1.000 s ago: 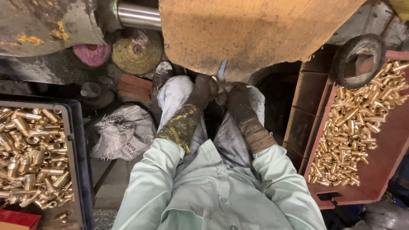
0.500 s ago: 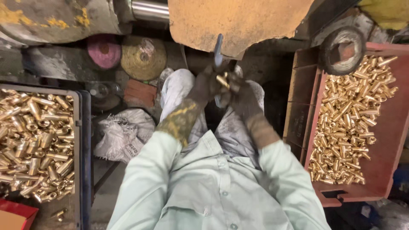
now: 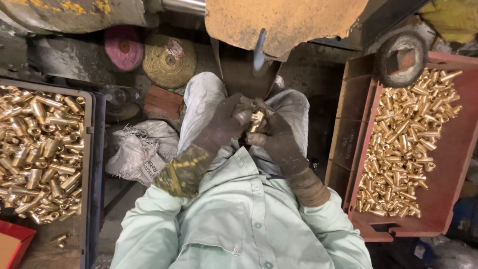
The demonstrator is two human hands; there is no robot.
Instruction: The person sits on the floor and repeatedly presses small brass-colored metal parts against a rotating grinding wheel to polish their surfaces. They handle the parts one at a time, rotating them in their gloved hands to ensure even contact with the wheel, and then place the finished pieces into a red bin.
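Note:
Both my hands wear dark, grimy gloves and meet over my lap. My left hand (image 3: pixel 226 124) and my right hand (image 3: pixel 276 142) together pinch a small shiny brass fitting (image 3: pixel 257 118) between the fingertips. Just above them a thin buffing wheel (image 3: pixel 259 50) pokes out from under a rusty orange machine guard (image 3: pixel 284 20). I sit in a pale green shirt and light trousers.
A dark crate (image 3: pixel 89 164) at left holds several dull brass fittings. A red crate (image 3: pixel 448 164) at right holds several polished ones. Spare buffing wheels, pink (image 3: pixel 123 47) and straw-coloured (image 3: pixel 168 60), lie on the floor beside a white sack (image 3: pixel 139 149) and a brick (image 3: pixel 162 103).
My hands have drawn back from the wheel toward my lap with the brass fitting. The view has tilted down and the guard sits higher in the picture.

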